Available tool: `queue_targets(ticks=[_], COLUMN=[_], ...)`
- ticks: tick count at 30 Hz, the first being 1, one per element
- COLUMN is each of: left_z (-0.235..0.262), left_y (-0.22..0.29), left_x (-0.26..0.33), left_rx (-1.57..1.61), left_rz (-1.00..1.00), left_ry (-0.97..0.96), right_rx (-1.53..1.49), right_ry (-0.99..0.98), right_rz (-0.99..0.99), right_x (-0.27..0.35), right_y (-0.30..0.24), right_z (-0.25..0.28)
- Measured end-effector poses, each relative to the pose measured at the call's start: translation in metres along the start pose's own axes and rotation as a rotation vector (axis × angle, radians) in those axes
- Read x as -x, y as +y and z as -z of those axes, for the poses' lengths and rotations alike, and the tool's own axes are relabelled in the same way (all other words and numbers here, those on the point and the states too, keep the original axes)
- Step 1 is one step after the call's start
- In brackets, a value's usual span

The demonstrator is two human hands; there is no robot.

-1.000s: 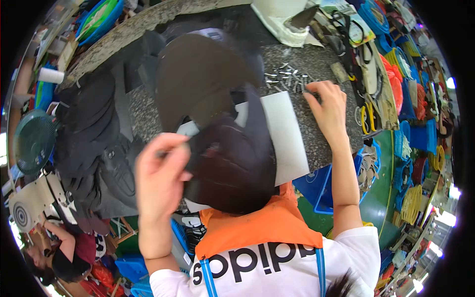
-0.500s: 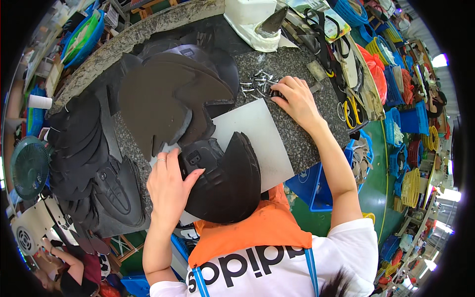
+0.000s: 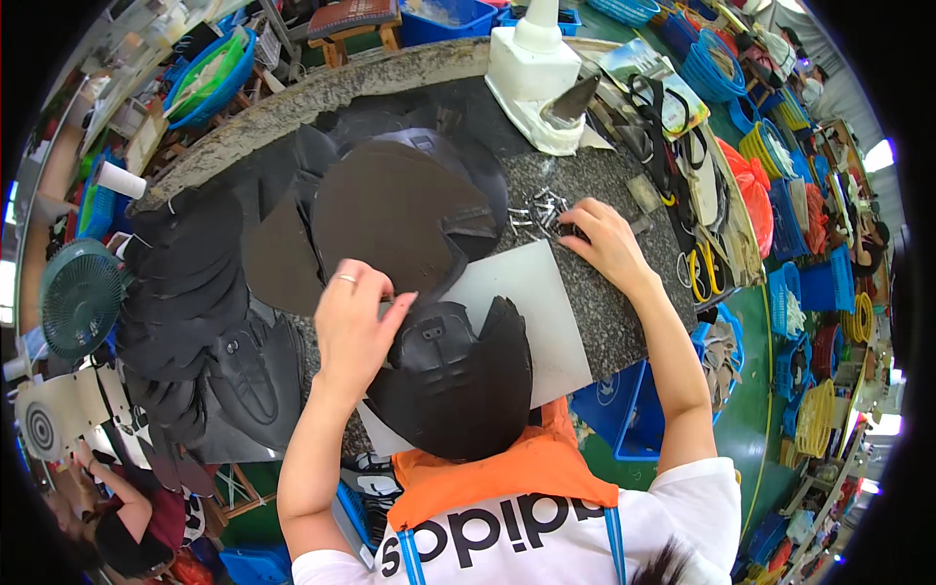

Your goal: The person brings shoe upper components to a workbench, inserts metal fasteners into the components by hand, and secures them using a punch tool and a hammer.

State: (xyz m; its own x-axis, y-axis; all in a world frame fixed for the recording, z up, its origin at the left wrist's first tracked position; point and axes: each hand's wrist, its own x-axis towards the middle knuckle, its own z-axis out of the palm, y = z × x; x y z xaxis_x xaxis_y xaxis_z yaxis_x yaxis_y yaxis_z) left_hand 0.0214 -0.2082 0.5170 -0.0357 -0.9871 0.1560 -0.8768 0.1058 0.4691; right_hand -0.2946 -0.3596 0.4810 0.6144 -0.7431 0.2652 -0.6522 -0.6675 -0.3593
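A black moulded piece like a shoe upper point(image 3: 453, 390) lies in front of me, partly over a pale square board point(image 3: 531, 292). My left hand point(image 3: 359, 322) is at its upper left, beside flat dark pieces point(image 3: 385, 214). Its fingers are bent and the thumb stands apart; nothing shows in its grip. On the right, my right hand point(image 3: 609, 244) reaches to a heap of small silvery metal parts point(image 3: 534, 214). Its fingertips are drawn together over something small and dark that I cannot make out.
More black pieces point(image 3: 180, 283) are piled at the left, near a green fan point(image 3: 83, 297). Yellow-handled scissors point(image 3: 704, 271) lie at the right edge of the speckled stone top point(image 3: 624, 322). A white stand point(image 3: 536, 73) is at the back. Blue bins point(image 3: 624, 400) stand below.
My left hand has come off the moulded piece and moved up toward the flat dark pieces, which lie differently. My right hand stays by the metal parts. The whole view has shifted.
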Motion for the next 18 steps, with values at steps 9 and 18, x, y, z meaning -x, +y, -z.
queue_targets(ticks=[9, 18], left_z=[0.011, -0.021], left_y=[-0.084, -0.072], left_x=[-0.01, -0.032], left_rx=[0.293, 0.257], left_rz=[0.353, 0.393], left_ry=[0.067, 0.232], right_rx=[-0.038, -0.636], right_ry=[0.023, -0.217], right_rz=[-0.044, -0.055], right_x=[-0.011, -0.108], right_y=[-0.005, -0.074], right_z=[0.004, -0.059])
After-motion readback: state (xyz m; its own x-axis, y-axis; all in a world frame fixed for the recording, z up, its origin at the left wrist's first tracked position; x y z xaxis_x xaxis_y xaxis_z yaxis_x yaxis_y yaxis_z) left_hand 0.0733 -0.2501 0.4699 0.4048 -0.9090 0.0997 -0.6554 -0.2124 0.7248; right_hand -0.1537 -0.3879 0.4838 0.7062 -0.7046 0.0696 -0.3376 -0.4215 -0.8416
